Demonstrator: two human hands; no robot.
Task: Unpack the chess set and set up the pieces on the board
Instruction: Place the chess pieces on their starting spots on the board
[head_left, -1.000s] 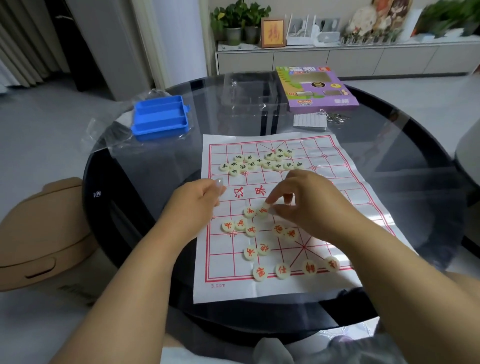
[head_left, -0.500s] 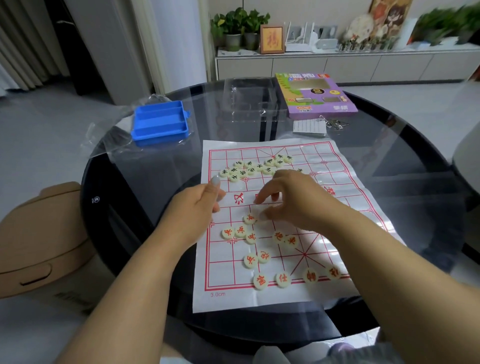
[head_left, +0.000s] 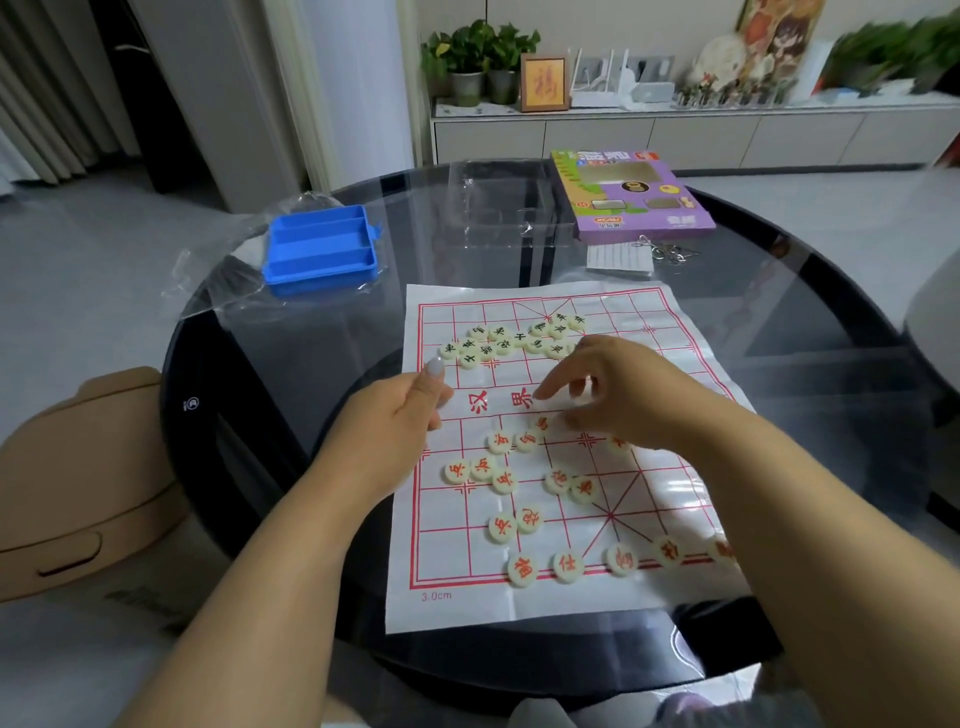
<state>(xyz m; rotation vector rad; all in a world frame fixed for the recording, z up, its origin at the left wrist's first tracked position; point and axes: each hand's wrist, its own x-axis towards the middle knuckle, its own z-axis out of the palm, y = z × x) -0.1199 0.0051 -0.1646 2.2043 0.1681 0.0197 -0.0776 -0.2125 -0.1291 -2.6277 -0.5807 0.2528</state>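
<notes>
Five red pieces (head_left: 566, 565) line my near edge of the paper board (head_left: 670, 499); my right hand (head_left: 618, 395) has slid farther out, fingers spread over loose reds; my left hand (head_left: 410, 410) stays curled, empty.

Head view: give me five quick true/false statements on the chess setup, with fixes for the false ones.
1. The black-lettered pieces are clustered on the far half of the board. True.
2. The red-lettered pieces all stand in their starting rows. False: only a few line the near edge; the rest lie scattered.
3. The blue tray sits on the board. False: it sits on the glass table, beyond the board's far left corner.
4. The right hand hovers over the board's middle. True.
5. The purple box lies at the table's far side. True.
</notes>
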